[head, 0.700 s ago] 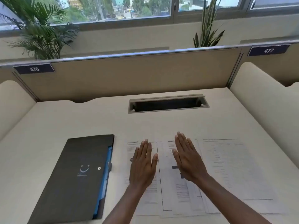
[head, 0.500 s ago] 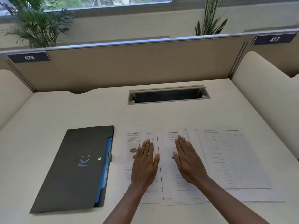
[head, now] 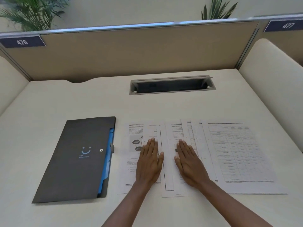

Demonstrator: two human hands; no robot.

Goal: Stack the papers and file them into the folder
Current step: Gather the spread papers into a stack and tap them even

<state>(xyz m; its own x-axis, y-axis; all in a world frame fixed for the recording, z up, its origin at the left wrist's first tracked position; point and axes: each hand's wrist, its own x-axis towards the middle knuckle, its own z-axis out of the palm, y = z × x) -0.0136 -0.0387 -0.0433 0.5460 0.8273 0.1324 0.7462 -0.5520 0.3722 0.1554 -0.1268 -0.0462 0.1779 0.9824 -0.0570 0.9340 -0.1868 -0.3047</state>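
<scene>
Several printed papers (head: 232,154) lie fanned out and overlapping on the desk, right of centre. My left hand (head: 150,163) rests flat, palm down, on the left sheets. My right hand (head: 188,163) lies flat on the middle sheets, a little apart from the left hand. Neither hand grips anything. A dark grey folder (head: 77,159) with a blue inner edge and a snap button lies closed on the desk, left of the papers.
A rectangular cable slot (head: 172,85) is cut into the desk (head: 49,104) behind the papers. Beige partition panels (head: 139,51) wall the back and both sides. Number plates 476 (head: 22,42) and 477 (head: 287,25) hang on the partition. Plants (head: 32,12) stand behind it.
The view has tilted downward, so the window has left the frame. Both hands have stayed flat on the papers, with almost no shift.
</scene>
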